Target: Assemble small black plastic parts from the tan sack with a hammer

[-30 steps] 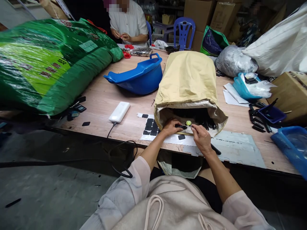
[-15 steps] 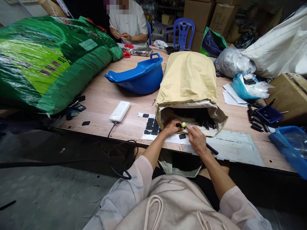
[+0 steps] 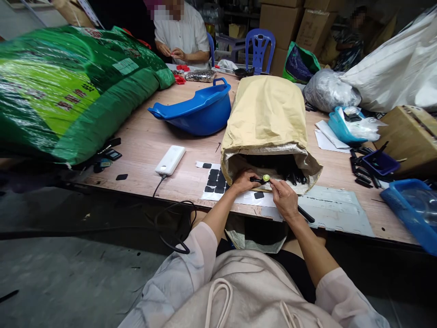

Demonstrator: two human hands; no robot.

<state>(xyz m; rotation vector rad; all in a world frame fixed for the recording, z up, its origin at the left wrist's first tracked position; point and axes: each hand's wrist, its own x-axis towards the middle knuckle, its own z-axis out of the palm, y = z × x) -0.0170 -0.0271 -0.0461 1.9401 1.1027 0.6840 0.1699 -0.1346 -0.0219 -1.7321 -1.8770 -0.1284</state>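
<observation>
At the mouth of a tan woven sack (image 3: 268,109), my left hand (image 3: 244,181) is closed on a small black piece (image 3: 256,180) whose kind I cannot make out. My right hand (image 3: 286,199) pinches a thin tool beside it. A black handle (image 3: 306,214) sticks out behind the right wrist and appears to belong to that tool. Between my fingertips sits a small round yellow-green disc (image 3: 266,177), touching or close to the black piece. Inside the sack lie many black parts (image 3: 295,175). Under my hands is a white sheet (image 3: 239,198) with black rounded-square stickers (image 3: 212,175).
A white power bank (image 3: 170,159) with a cable lies left of the sheet. Behind it is a blue basin (image 3: 201,111). A big green bag (image 3: 112,105) fills the left. Blue tray (image 3: 409,205) and purple tray (image 3: 380,164) stand right. Across the table sits a person (image 3: 182,36).
The right hand moves left toward the left hand, then slightly back right, with the yellow-green disc shifting along with it. My left hand stays nearly in place.
</observation>
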